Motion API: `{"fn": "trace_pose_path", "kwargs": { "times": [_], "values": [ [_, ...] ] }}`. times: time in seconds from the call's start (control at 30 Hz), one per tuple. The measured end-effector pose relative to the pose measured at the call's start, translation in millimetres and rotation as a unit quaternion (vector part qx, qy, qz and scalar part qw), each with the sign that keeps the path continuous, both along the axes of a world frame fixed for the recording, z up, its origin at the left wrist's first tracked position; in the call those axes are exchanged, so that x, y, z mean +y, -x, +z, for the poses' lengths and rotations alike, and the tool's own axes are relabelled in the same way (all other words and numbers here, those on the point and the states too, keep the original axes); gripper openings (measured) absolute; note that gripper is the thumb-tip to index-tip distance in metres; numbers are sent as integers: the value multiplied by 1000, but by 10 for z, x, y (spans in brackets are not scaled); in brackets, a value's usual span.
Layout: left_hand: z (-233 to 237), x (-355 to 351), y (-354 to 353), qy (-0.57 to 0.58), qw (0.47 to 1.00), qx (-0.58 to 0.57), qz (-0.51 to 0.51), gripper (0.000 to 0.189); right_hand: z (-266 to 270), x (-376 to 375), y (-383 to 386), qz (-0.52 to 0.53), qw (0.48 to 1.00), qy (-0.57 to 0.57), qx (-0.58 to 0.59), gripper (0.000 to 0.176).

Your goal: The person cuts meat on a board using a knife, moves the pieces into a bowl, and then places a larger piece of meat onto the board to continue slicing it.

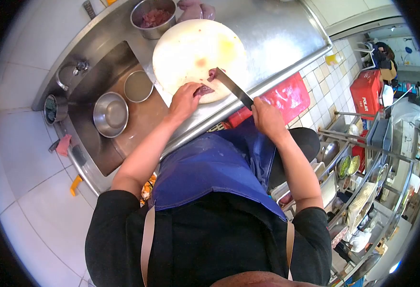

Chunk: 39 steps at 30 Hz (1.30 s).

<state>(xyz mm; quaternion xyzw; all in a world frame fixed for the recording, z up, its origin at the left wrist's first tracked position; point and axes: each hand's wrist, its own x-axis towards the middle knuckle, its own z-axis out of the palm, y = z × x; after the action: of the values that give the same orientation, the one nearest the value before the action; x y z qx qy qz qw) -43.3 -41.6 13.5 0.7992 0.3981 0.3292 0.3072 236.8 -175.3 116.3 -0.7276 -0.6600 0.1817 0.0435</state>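
A round white cutting board (191, 52) lies on the steel counter. At its near edge my left hand (186, 99) is closed on a dark red piece of meat (204, 90). My right hand (267, 116) grips the handle of a cleaver (234, 88), its blade reaching over the board's right edge. A smaller piece of meat (212, 74) touches the blade near its tip. Behind the board stand a steel pot (153, 32) of cut meat and some pale pink meat (195, 10).
Left of the board, a sink (143, 125) holds a steel bowl (111, 115) and a round pan (138, 86), with a faucet (71, 74) behind. A red plastic bag (289, 98) sits below the counter's front edge. Metal shelves (363, 148) with trays stand at the right.
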Motion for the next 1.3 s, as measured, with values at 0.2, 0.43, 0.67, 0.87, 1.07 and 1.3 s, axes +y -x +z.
{"fn": "trace_pose_path", "kwargs": {
  "times": [0.2,0.43,0.67,0.87,1.07,1.3],
  "values": [
    [49,60,7,8,998,62,-31,21,-34,253,418,46,998,-36,25,21],
    [44,81,-76,-30,998,59,-22,13,-95,488,576,95,995,-7,-22,15],
    [3,101,-23,5,994,105,-28,18,19,68,56,85,996,34,-5,18],
    [-76,18,169,0,999,4,-34,21,56,4,84,46,999,-2,13,18],
    [-51,-7,120,-29,997,62,-40,20,-66,233,486,65,997,-2,34,17],
    [-46,43,59,-39,994,100,-33,15,-127,136,249,100,994,33,-4,17]
  ]
}}
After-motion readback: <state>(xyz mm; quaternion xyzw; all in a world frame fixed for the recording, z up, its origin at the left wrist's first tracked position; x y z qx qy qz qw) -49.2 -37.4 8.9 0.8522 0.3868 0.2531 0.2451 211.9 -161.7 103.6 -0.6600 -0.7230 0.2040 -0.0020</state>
